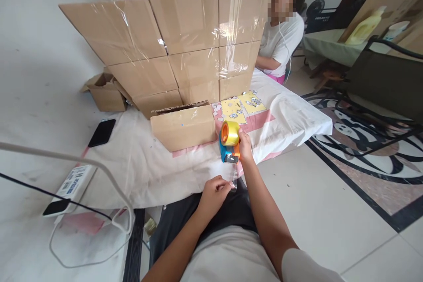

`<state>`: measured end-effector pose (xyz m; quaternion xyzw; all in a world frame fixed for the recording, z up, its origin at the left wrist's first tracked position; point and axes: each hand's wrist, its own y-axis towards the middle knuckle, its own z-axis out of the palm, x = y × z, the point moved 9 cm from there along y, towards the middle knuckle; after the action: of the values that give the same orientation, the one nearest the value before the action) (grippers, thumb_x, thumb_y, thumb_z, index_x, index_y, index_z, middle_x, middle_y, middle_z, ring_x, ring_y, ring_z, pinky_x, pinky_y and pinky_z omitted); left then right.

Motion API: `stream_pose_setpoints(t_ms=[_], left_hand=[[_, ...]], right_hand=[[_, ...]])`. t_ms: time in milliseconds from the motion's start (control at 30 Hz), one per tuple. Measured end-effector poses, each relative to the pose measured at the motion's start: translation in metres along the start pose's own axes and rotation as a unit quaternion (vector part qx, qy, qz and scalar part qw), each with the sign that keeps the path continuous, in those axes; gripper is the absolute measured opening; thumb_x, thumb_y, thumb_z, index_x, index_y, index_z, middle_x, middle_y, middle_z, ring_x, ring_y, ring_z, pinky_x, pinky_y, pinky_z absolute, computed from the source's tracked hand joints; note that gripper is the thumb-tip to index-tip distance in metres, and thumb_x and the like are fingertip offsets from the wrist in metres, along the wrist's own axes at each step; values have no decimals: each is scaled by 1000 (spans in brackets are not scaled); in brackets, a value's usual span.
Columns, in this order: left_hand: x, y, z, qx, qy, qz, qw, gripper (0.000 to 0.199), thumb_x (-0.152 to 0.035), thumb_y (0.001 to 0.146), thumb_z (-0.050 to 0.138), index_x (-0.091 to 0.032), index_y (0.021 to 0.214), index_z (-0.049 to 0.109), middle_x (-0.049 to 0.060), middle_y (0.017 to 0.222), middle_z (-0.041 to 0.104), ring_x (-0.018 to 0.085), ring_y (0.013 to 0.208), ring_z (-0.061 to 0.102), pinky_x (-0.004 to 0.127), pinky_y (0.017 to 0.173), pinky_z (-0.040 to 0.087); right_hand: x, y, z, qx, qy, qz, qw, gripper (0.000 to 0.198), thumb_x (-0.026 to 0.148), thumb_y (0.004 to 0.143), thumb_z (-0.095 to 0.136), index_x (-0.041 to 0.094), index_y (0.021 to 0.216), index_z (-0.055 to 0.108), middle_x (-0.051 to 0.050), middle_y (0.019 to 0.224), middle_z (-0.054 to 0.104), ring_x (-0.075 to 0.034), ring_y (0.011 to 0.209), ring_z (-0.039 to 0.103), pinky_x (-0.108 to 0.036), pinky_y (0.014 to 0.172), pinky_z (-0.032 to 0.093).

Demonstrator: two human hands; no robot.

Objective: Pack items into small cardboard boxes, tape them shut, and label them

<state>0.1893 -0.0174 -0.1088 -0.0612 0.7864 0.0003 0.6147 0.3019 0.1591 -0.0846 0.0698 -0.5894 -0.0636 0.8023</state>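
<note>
My right hand [245,144] is closed on a blue and orange tape dispenser [226,152] with a roll of yellowish tape [233,133] on it. Below it, my left hand [216,191] pinches the free end of the clear tape [235,180], and a short strip runs between the two hands above my lap. Just beyond my hands, a small cardboard box [185,128] stands on the cloth-covered table. Its upper edge shows a gap between the flaps.
Behind the small box rises a wall of stacked, taped cartons [194,48]. At the left lie a black phone [102,132], a white power strip [75,183] and cables. An open carton [106,92] stands near the wall. Another person [280,44] sits beyond the stack.
</note>
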Motion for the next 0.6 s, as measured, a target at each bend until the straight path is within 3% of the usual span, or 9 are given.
stream_pose_setpoints(t_ms=[167, 300, 400, 467, 533, 600], left_hand=[[-3, -1, -2, -7, 17, 13, 1000, 33, -37, 87, 63, -18, 62, 72, -4, 59, 39, 10, 57, 39, 29, 59, 32], [-10, -3, -10, -33, 48, 43, 997, 33, -40, 89, 66, -20, 64, 73, -3, 59, 41, 11, 59, 41, 30, 60, 31], [-30, -9, -27, -104, 105, 124, 981, 35, -34, 89, 70, -20, 58, 66, -2, 61, 46, 13, 66, 44, 30, 65, 34], [-62, -22, -38, -157, 191, 273, 930, 32, -28, 91, 70, -20, 61, 64, -1, 62, 51, 14, 68, 44, 31, 67, 35], [-91, -44, -40, -177, 291, 432, 835, 24, -25, 92, 71, -21, 69, 65, -1, 62, 54, 14, 67, 41, 31, 65, 34], [-104, -60, -40, -158, 365, 524, 753, 20, -29, 92, 74, -22, 74, 65, -2, 62, 54, 15, 67, 40, 33, 64, 31]], right_hand=[[-7, -3, -6, -36, 69, 43, 996, 48, 69, 86, 55, 21, 82, 61, -6, 78, 71, -23, 75, 70, -35, 66, 58], [0, -14, 0, -44, 188, 110, 975, 43, 60, 84, 54, 21, 94, 66, -7, 90, 75, -27, 90, 73, -38, 76, 61], [23, -30, 5, -36, 267, 122, 955, 31, 49, 89, 50, 23, 91, 65, -2, 81, 72, -22, 88, 72, -36, 82, 61], [41, -44, 13, 10, 319, 132, 938, 26, 42, 92, 49, 23, 85, 65, 0, 70, 67, -19, 74, 69, -35, 82, 61], [55, -62, 20, 72, 343, 145, 925, 29, 40, 97, 48, 23, 81, 65, 2, 61, 61, -16, 62, 62, -34, 79, 59], [61, -80, 21, 128, 331, 156, 922, 36, 44, 101, 47, 23, 80, 68, 3, 54, 57, -15, 54, 56, -35, 76, 57]])
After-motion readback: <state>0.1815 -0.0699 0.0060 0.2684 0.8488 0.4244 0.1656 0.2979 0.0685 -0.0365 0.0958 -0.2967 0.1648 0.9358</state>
